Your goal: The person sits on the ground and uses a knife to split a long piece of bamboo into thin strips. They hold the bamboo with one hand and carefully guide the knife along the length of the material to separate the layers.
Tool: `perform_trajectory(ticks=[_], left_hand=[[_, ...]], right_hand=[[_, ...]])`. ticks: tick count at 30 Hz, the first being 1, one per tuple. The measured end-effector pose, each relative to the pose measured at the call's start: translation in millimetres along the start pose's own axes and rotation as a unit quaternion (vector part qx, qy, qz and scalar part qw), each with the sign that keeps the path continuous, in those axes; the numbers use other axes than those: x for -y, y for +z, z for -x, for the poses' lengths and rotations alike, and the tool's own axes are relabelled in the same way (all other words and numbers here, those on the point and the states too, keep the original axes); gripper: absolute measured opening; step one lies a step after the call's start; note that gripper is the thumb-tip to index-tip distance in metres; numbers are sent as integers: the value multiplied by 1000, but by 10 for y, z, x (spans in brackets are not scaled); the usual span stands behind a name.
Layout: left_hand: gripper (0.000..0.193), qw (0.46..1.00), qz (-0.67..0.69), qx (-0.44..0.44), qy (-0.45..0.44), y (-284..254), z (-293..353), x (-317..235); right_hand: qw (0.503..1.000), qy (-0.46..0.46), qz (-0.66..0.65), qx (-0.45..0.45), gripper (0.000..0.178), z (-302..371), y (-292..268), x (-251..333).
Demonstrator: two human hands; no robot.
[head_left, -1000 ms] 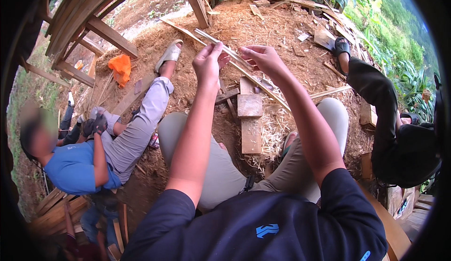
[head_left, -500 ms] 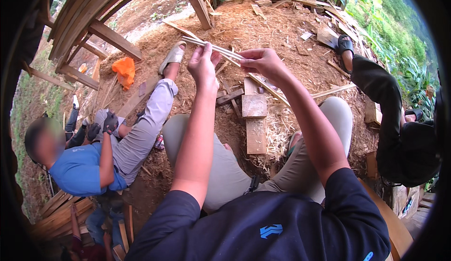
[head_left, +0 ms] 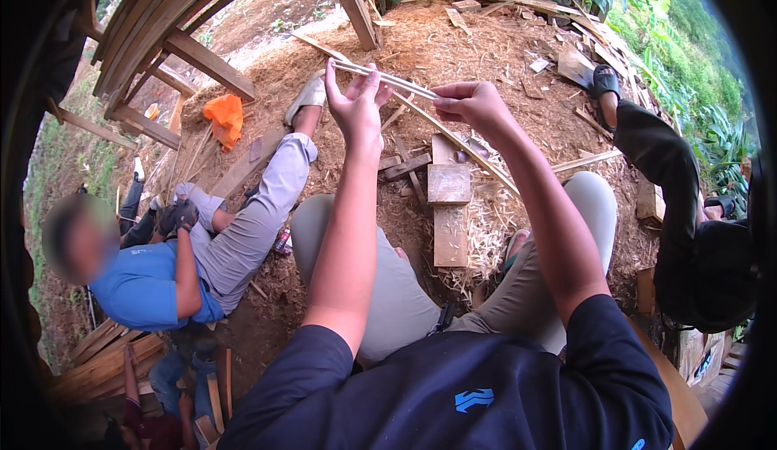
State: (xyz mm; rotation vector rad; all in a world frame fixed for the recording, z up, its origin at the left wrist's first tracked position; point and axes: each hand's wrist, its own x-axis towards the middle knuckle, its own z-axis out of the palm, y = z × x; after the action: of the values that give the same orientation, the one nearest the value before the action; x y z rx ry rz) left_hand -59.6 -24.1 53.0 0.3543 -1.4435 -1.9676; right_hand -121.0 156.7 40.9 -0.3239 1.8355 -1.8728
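Observation:
A small bundle of thin, pale wooden sticks (head_left: pixel 411 87) is held up in front of me, slanting down to the right. My left hand (head_left: pixel 356 114) has its thumb and fingertips around the left part, with some fingers raised. At the right end my right hand (head_left: pixel 479 110) pinches the sticks between thumb and fingers. How many sticks there are is hard to tell. Below my hands, between my knees, a wooden block (head_left: pixel 448 184) sits on a short plank (head_left: pixel 450 244). A longer thin wooden strip (head_left: pixel 486 161) slants across behind my right forearm.
Wood shavings (head_left: pixel 486 244) and offcuts litter the brown ground. To the left sits a person in a blue shirt (head_left: pixel 137 286), wearing dark gloves, near an orange bag (head_left: pixel 224 120). A timber frame (head_left: pixel 209 63) stands at upper left. Someone's dark-trousered leg (head_left: pixel 660 138) extends at right.
My left hand has opened its fingers somewhat, and its fingertips now sit farther apart along the sticks. My right hand keeps its pinch. The whole view has shifted slightly.

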Motion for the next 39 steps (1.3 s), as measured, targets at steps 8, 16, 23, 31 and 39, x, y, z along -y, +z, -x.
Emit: perform_trajectory(ticks=[8, 16, 23, 31, 39], left_hand=[[78, 999, -33, 31, -6, -12, -15, -14], [69, 997, -41, 47, -36, -7, -2, 10], [57, 995, -66, 67, -34, 28, 29, 81], [49, 997, -60, 47, -21, 126, 109, 99], [34, 999, -32, -19, -1, 63, 35, 121]], right_hand=[[1000, 7, 8, 1, 27, -31, -86, -12], [999, 6, -26, -17, 28, -50, -191, 23], [989, -42, -112, -83, 28, -127, -448, 79], [986, -68, -95, -116, 27, -121, -496, 104], [971, -29, -204, -119, 27, -124, -492, 130]])
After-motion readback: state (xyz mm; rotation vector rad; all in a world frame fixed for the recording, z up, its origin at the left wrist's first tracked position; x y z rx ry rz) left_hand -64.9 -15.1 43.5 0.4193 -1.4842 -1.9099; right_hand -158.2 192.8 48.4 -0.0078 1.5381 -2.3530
